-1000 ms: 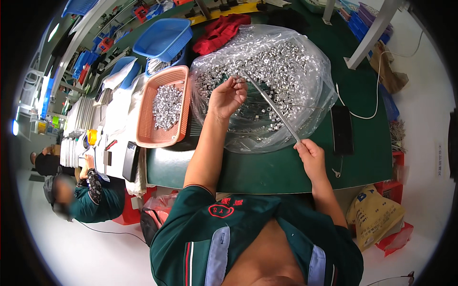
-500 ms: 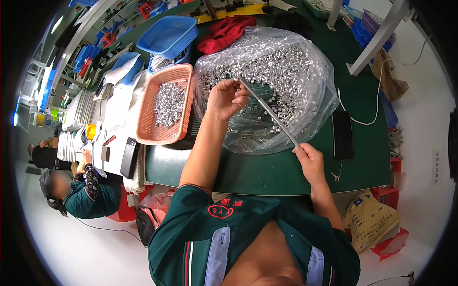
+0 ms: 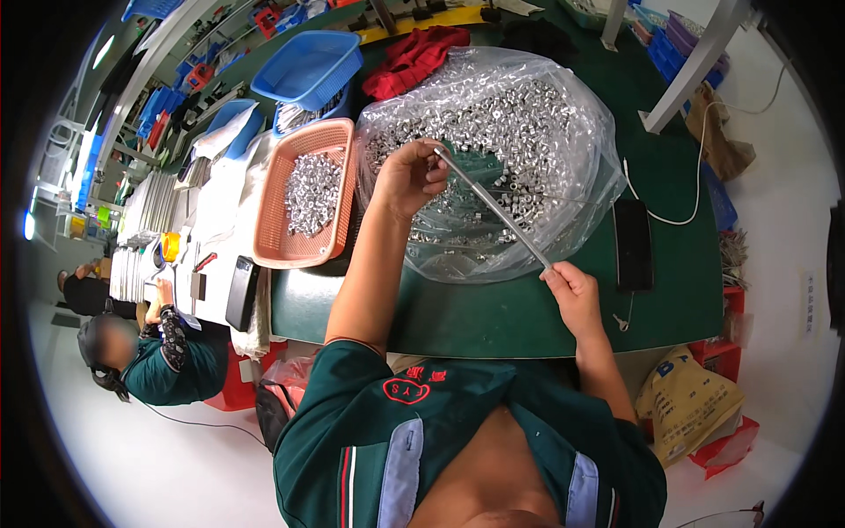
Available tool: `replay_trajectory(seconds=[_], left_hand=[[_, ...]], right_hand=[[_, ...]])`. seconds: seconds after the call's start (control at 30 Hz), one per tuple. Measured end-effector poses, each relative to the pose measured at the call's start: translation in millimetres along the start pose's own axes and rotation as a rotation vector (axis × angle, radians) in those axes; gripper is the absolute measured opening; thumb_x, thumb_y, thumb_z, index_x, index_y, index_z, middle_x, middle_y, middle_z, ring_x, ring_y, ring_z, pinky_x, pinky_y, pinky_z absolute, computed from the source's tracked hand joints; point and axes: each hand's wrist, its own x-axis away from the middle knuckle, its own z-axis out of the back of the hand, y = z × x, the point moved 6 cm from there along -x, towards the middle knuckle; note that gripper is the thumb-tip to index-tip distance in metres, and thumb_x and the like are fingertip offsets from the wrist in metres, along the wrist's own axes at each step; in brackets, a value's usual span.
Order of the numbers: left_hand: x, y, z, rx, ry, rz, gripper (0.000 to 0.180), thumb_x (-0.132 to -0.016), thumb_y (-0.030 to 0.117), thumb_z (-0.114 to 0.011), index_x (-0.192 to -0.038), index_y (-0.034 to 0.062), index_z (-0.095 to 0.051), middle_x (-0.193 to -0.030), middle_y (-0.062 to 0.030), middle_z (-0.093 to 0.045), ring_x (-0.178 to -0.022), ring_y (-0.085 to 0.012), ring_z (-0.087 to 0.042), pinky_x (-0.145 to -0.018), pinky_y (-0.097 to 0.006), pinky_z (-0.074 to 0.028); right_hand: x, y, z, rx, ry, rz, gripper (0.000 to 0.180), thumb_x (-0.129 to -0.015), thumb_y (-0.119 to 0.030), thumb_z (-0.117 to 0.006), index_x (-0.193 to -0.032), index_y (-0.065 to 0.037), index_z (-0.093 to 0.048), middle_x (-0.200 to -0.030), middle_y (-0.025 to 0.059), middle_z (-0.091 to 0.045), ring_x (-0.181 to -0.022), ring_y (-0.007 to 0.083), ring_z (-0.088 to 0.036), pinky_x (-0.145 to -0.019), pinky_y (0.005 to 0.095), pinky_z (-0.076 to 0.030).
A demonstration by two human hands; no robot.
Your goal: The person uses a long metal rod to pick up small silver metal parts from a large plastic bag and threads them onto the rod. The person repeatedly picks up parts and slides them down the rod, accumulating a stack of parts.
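Slanting over a clear bag, the metal rod looked stiff, light and slick, best held where the right hand gripped its near end; the left hand curled at its tip, hold unclear.

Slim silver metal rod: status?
Right hand: grips rod, near end. Left hand: at far end. Rod slants above clear plastic bag of small silver pieces, unobstructed between hands.

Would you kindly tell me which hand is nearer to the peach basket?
Left. The left hand is a little to the right of the peach basket; the right hand is much farther right, gripping the lower end of the metal rod.
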Motion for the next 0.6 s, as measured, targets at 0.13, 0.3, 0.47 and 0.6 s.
replay_trajectory(seconds=[0.13,0.3,0.47,0.6], left_hand=[[9.8,-22.9,-22.7,-0.239,-0.005,-0.037,0.03,-0.098,0.034,-0.047,-0.091,0.0071,-0.058,-0.073,-0.005,-0.055,-0.056,-0.0116,-0.043,-0.047,-0.025,-0.031],[5.4,-36.5,-10.2,0.017,-0.071,0.008,0.053,-0.099,0.048,-0.04,-0.112,-0.0004,-0.056,-0.089,-0.0123,-0.061,-0.077,-0.0213,-0.056,-0.066,-0.031,-0.044],[5.0,-7.1,-2.0,0.262,0.027,-0.155,0.063,-0.097,0.053,-0.039,-0.126,-0.0033,-0.043,-0.12,-0.0268,-0.052,-0.116,-0.0396,-0.051,-0.1,-0.047,-0.043],[7.9,10.1,-7.9,0.238,0.008,-0.242,0.067,-0.097,0.053,-0.039,-0.132,-0.0035,-0.036,-0.127,-0.0308,-0.048,-0.122,-0.0429,-0.047,-0.102,-0.048,-0.041]], right_hand=[[-0.5,3.3,1.9,-0.023,0.024,-0.048,0.017,-0.092,-0.014,-0.06,-0.085,0.001,-0.063,-0.06,-0.0032,-0.048,-0.059,0.0029,-0.041,-0.052,0.0219,-0.034],[-0.7,10.3,4.3,-0.071,0.04,-0.121,0.018,-0.092,-0.015,-0.06,-0.085,0.001,-0.063,-0.06,-0.0032,-0.047,-0.059,0.0028,-0.04,-0.053,0.022,-0.033],[-0.4,5.2,2.2,-0.048,0.0,-0.082,0.017,-0.092,-0.014,-0.06,-0.086,0.002,-0.063,-0.061,-0.0025,-0.049,-0.06,0.003,-0.043,-0.053,0.0218,-0.035],[-0.3,0.9,-0.8,-0.005,-0.006,-0.026,0.016,-0.091,-0.013,-0.061,-0.086,0.002,-0.063,-0.062,-0.0014,-0.052,-0.06,0.0031,-0.045,-0.054,0.0219,-0.037]])
